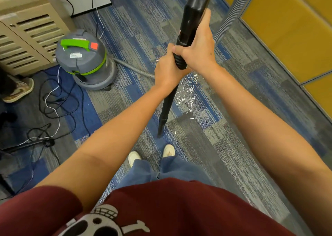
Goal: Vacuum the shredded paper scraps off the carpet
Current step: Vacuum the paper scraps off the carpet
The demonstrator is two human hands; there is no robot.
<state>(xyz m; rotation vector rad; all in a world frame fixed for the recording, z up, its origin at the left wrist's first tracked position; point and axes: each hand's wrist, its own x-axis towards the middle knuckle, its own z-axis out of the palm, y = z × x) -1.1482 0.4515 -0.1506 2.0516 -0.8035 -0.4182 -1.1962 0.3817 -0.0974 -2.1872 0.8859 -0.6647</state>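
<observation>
A black vacuum wand [168,102] runs down the middle of the view. Its narrow nozzle tip [159,133] meets the blue and grey carpet [233,128] just ahead of my white shoes. My left hand [167,70] grips the wand at its ribbed joint. My right hand [198,47] grips it just above, thumb pointing up the tube. White shredded paper scraps [188,90] lie scattered on the carpet to the right of the wand, beyond the tip. A few stray scraps lie nearer the tip.
The grey and green canister vacuum [86,59] stands at the left, its ribbed hose [231,14] looping up at the right. Tangled black and white cables [53,110] cover the floor at left. Another person's shoe [19,90] and a beige vented cabinet [30,36] are far left. Yellow panels [287,25] line the right.
</observation>
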